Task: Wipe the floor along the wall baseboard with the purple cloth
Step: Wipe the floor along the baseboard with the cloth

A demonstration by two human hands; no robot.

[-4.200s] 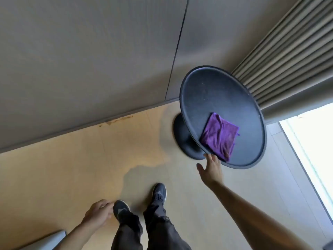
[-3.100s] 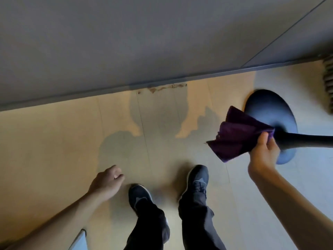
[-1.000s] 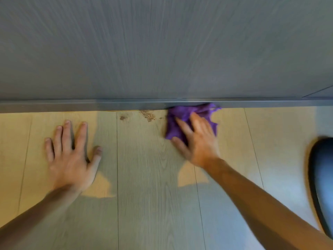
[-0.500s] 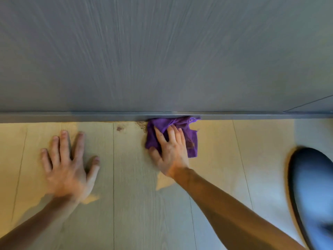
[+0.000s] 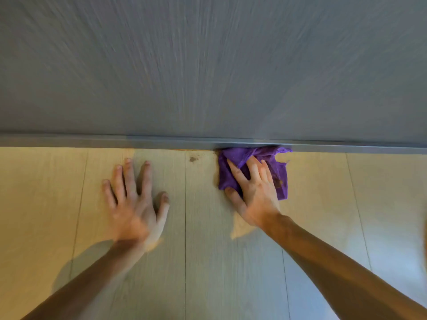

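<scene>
The purple cloth (image 5: pixel 280 175) lies crumpled on the pale wooden floor (image 5: pixel 208 250), its top edge pushed against the grey baseboard (image 5: pixel 115 141). My right hand (image 5: pixel 253 192) presses flat on the cloth, fingers spread and pointing toward the wall. My left hand (image 5: pixel 135 204) rests palm down on the bare floor to the left, fingers spread, holding nothing. A small brown spot (image 5: pixel 193 159) sits on the floor just left of the cloth, close to the baseboard.
The grey wall (image 5: pixel 208 65) fills the upper half of the view. Floorboard seams run toward the wall. A thin brownish line marks the floor edge under the baseboard (image 5: pixel 175 149) left of the cloth.
My right hand has slid the cloth along the baseboard, passing over the brown marks by the wall. My left hand stays planted on the floor. The dark table base has left the view.
</scene>
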